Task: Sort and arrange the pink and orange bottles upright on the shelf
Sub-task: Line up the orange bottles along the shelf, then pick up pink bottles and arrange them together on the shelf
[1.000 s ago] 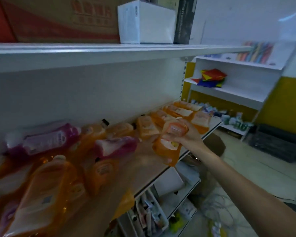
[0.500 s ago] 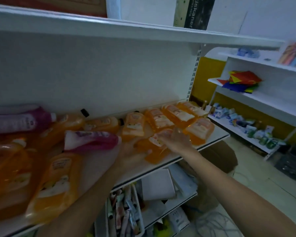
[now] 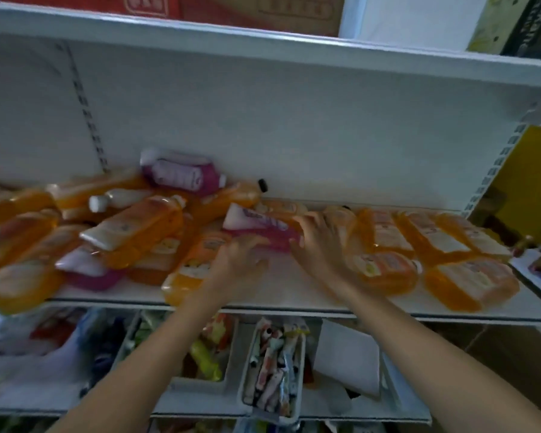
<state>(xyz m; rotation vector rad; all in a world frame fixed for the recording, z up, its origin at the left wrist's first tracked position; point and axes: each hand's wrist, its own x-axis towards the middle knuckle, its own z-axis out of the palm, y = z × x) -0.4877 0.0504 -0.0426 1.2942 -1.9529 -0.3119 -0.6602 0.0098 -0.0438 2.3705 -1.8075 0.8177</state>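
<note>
Many orange bottles lie flat on the white shelf (image 3: 294, 295): a jumbled pile (image 3: 138, 229) on the left and a looser row (image 3: 384, 235) on the right. One pink bottle (image 3: 256, 221) lies in the middle, white end pointing left. My right hand (image 3: 319, 242) closes over its right end. My left hand (image 3: 241, 260) curls against its near side, beside an orange bottle (image 3: 197, 260). A second pink bottle (image 3: 181, 175) lies at the back wall, and a third (image 3: 88, 270) is half buried in the left pile. No bottle stands upright.
The upper shelf (image 3: 263, 48) hangs low overhead and carries a cardboard box (image 3: 256, 10). Below the bottle shelf, bins of small packets (image 3: 272, 370) stand on a lower shelf. A strip of bare shelf lies in front of my hands.
My right hand has let go of the orange bottle it held, which now lies on the right. Both hands have moved left onto the middle pink bottle. The view has swung left.
</note>
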